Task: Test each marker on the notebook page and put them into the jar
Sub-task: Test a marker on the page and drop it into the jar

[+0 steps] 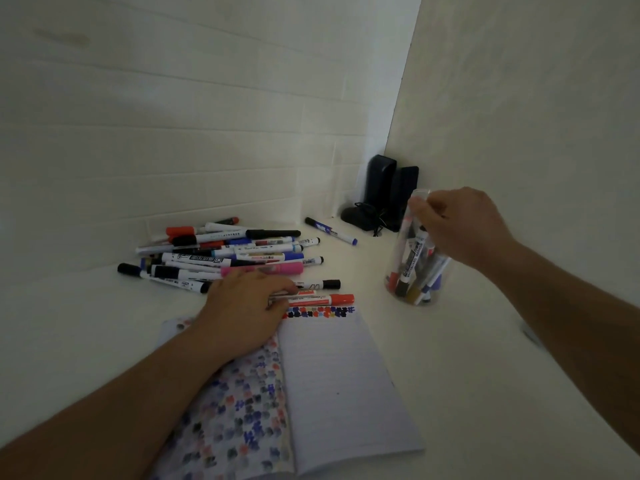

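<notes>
An open notebook (pixel 332 382) lies in front of me, its left page covered in coloured test marks and a row of marks along the top of the right page. My left hand (pixel 246 313) lies at the notebook's top edge, its fingers curled round a marker beside a red-capped marker (pixel 325 300). A pile of markers (pixel 225 252) lies behind it. At the right stands a clear jar (pixel 415 258) holding several markers. My right hand (pixel 460 226) is at the jar's rim, fingers pinching a marker (pixel 414 258) that stands in the jar.
A single blue marker (pixel 330 231) lies apart near the back. Two dark speakers (pixel 388 192) with a cable stand in the corner where the tiled wall meets the right wall. The white tabletop (pixel 485 375) extends to the right of the notebook.
</notes>
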Demonstrator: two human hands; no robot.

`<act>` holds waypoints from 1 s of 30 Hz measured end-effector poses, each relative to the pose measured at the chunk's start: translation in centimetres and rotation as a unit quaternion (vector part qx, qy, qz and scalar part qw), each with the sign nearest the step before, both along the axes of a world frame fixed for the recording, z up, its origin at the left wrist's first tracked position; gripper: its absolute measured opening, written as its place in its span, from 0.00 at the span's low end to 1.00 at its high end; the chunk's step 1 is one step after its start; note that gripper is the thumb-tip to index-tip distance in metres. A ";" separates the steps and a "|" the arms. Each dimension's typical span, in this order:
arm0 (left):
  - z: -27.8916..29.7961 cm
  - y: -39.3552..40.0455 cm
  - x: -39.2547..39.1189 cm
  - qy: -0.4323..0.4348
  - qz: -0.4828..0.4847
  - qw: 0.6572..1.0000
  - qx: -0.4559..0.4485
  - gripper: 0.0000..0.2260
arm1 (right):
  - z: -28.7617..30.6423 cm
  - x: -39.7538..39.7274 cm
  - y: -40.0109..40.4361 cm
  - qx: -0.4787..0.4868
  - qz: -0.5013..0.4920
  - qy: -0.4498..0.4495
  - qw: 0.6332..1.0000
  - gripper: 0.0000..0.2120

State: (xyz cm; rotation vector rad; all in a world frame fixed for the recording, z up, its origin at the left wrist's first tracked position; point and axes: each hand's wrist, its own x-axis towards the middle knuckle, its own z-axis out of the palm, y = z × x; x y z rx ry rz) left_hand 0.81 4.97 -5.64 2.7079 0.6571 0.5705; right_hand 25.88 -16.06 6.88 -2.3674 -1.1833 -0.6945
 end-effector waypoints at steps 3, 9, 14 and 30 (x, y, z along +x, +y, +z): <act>0.1 0.0 -0.1 0.002 -0.002 1.000 0.001 0.12 | -0.7 -0.3 0.0 0.090 0.061 -0.175 0.979 0.16; 0.1 0.0 0.2 0.007 -0.002 1.000 0.018 0.12 | -5.5 -8.1 2.6 -0.117 0.210 -0.007 0.971 0.12; 0.1 0.2 0.2 0.007 0.000 1.000 0.011 0.18 | -9.3 -8.3 5.6 -0.247 0.164 0.062 0.953 0.22; 1.0 -0.8 -0.6 -0.094 -0.072 0.993 0.013 0.21 | -8.3 -7.1 2.7 0.093 0.314 0.483 0.812 0.14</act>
